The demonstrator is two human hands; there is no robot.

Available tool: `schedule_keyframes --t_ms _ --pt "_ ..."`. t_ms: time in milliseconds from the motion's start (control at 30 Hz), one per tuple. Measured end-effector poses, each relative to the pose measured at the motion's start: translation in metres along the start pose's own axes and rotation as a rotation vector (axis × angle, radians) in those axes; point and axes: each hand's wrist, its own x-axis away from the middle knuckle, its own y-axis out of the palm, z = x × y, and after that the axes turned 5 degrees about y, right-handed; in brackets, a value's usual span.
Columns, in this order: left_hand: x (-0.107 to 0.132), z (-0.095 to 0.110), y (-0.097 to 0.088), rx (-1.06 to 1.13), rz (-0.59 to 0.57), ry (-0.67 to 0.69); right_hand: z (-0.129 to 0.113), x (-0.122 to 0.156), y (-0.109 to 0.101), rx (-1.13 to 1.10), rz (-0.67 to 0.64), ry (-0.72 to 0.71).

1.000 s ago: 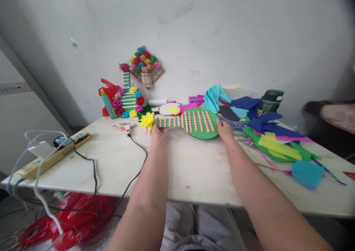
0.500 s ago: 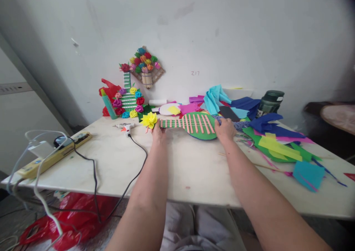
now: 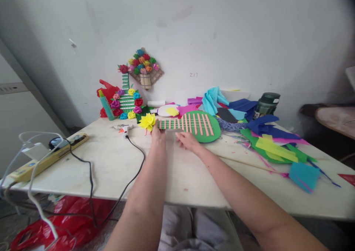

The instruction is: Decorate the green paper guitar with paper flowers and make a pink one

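A green craft guitar (image 3: 217, 129) with pale pink strips across its body and neck lies on the table, its neck pointing left. A yellow paper flower (image 3: 147, 121) sits at the neck's end. My left hand (image 3: 158, 132) is closed around the neck just beside that flower, its fingertips partly hidden. My right hand (image 3: 188, 141) is in front of the neck and the near edge of the body, fingers loosely bent and slightly apart, with nothing visible in them. A white glue gun (image 3: 127, 130) with a black cord lies left of my left hand.
At the back left stand a flower-decorated craft guitar (image 3: 127, 102) and a green glue bottle (image 3: 107, 106). A yellow power strip (image 3: 50, 158) lies at left. Crepe paper (image 3: 215, 100), a dark flask (image 3: 266, 104) and paper scraps (image 3: 277, 149) crowd the right side.
My right hand has let go of the guitar body's right end and moved left to below the neck. My left hand stays at the neck. The guitar body's face now tilts more into view.
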Motion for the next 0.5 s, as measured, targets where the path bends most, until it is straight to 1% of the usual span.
schedule_keyframes --t_ms 133,200,267,300,433,500 --pt "0.010 -0.004 0.005 0.012 -0.008 -0.029 0.000 0.000 0.009 -0.333 -0.071 0.129" --pt "0.016 -0.006 0.008 -0.004 -0.053 -0.049 -0.001 0.000 0.012 -0.476 -0.132 0.141" --pt "0.023 -0.009 0.012 -0.009 -0.094 -0.071 -0.002 -0.002 0.011 -0.574 -0.139 0.125" --pt "0.028 -0.010 0.015 -0.003 -0.098 -0.085 -0.002 -0.004 0.010 -0.598 -0.108 0.119" --pt "0.045 -0.017 0.024 0.041 -0.102 -0.147 0.000 -0.011 0.002 -0.621 0.089 0.096" --pt "0.054 -0.023 0.027 0.025 -0.112 -0.196 0.001 -0.014 -0.003 -0.656 0.143 0.074"
